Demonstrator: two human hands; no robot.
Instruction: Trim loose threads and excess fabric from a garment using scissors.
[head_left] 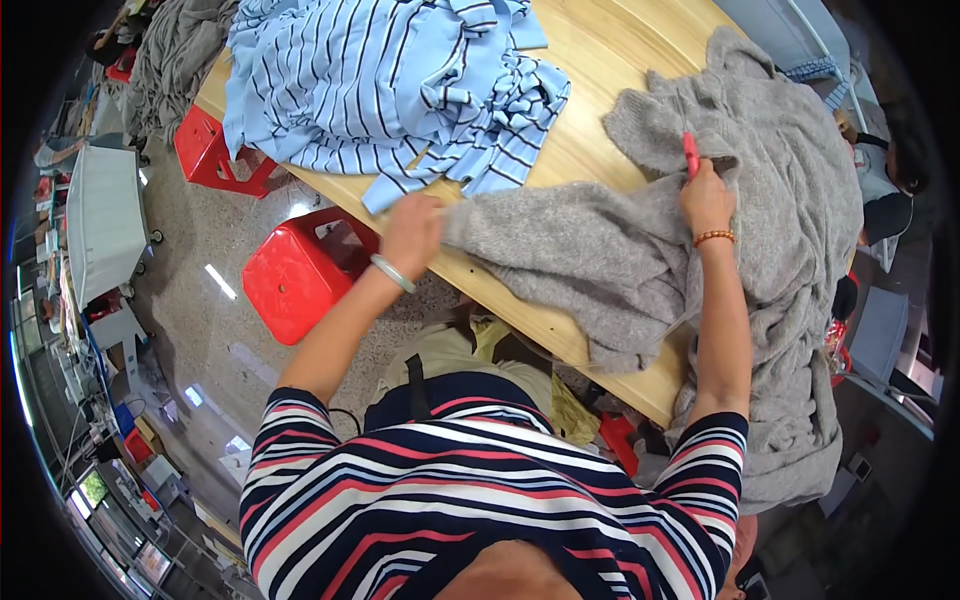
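A grey knitted garment [590, 235] is stretched across the wooden table in front of me, its narrow end reaching left over the near edge. My left hand [412, 238], slightly blurred, is closed on that end. In my right hand [708, 200] is a small red-handled tool that looks like thread snips [691, 155], pointing away from me. That hand rests over the grey fabric, and its palm side is hidden. Further grey knitwear [800, 190] is heaped to the right of it.
Blue striped fabric [330, 90] lies piled on the far left of the wooden table [590, 50]. Red stools [290, 280] stand on the floor at left, near a white cart [105, 215]. People sit beyond the table's right side. A grey fabric heap [180, 60] is at far left.
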